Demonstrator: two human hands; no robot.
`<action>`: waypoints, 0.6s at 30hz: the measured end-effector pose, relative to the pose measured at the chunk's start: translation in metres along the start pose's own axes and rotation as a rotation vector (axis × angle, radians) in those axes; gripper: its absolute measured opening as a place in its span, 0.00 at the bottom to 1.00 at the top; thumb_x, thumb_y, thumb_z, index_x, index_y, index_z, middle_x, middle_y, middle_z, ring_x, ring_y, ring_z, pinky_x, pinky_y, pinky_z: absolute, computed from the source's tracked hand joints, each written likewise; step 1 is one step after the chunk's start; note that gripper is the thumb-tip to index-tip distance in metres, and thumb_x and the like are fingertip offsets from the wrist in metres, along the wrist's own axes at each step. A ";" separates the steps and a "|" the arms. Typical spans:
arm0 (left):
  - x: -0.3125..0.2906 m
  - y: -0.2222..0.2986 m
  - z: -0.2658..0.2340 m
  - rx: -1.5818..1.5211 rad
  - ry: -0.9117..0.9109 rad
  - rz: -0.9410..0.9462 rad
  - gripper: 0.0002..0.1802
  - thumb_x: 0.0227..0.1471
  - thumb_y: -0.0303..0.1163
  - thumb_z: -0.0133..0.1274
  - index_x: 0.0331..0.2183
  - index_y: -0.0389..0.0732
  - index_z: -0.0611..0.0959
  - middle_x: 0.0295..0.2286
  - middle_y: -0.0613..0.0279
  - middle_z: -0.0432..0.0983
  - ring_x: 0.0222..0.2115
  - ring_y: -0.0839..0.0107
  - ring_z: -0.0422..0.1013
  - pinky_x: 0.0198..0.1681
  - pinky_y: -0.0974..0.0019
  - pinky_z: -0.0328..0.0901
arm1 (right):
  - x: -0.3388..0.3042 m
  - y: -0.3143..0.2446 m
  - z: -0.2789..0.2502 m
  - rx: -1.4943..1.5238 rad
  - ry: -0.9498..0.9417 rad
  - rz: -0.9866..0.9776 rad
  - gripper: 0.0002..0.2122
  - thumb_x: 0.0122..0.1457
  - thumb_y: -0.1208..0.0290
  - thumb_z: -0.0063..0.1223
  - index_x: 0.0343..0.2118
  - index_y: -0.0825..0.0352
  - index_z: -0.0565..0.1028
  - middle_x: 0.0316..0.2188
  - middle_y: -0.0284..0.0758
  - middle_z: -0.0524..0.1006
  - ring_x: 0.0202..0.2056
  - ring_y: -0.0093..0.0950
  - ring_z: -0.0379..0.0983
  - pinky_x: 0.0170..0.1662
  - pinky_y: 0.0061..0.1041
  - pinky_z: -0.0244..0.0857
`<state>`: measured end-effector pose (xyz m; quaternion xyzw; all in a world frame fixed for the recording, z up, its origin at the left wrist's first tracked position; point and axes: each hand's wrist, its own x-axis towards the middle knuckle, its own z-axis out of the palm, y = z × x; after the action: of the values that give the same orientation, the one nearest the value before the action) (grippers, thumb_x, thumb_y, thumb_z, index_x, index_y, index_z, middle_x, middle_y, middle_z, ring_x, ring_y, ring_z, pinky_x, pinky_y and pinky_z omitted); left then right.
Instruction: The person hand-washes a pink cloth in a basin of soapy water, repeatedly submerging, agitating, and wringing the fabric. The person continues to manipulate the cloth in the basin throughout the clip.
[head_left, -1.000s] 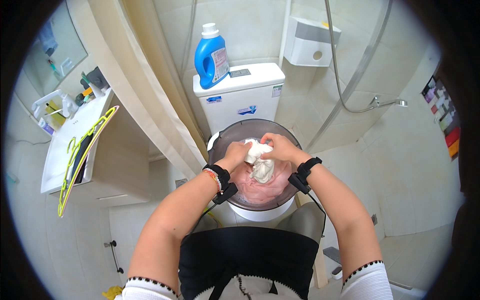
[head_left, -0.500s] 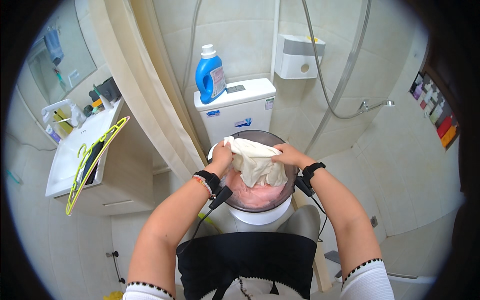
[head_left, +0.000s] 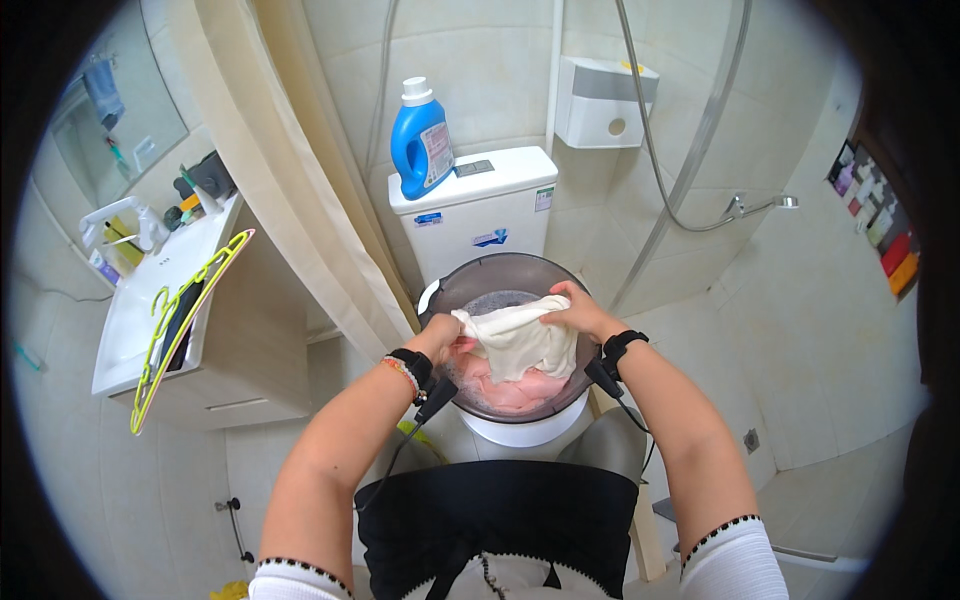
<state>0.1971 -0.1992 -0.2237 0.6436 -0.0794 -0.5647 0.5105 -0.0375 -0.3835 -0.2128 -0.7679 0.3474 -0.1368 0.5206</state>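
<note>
A wet white cloth garment (head_left: 520, 340) is stretched between my two hands over a dark translucent basin (head_left: 455, 282). My left hand (head_left: 442, 338) grips its left edge, fingers closed. At the upper right edge, my right hand (head_left: 578, 312) pinches the cloth between thumb and fingers. Beneath it, a pink cloth (head_left: 510, 392) lies in sudsy water (head_left: 495, 300) inside the basin. The lower part of the white garment hangs down onto the pink cloth. Exactly what kind of garment it is, I cannot tell.
The basin rests on a white toilet, below its tank (head_left: 480, 220). A blue detergent bottle (head_left: 422, 140) stands on the tank. Green hangers (head_left: 190, 300) hang by the sink cabinet (head_left: 260, 340) at left, beside a beige curtain (head_left: 290, 180). A shower hose (head_left: 650, 150) hangs at right.
The white garment has come down and toward me, its top edge pulled straighter. My left hand has lowered slightly, uncovering foamy water at the basin's far side.
</note>
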 end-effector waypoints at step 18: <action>0.078 -0.035 0.002 1.401 -0.185 0.419 0.38 0.48 0.46 0.58 0.59 0.49 0.67 0.55 0.39 0.63 0.57 0.48 0.60 0.58 0.51 0.57 | 0.036 0.038 0.064 -0.923 -0.423 -0.007 0.38 0.49 0.56 0.62 0.65 0.39 0.58 0.70 0.43 0.43 0.69 0.52 0.36 0.65 0.55 0.40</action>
<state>0.2065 -0.2369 -0.2995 0.7399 -0.5855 -0.3242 0.0681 0.0101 -0.3713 -0.2790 -0.9299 0.2559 0.1879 0.1856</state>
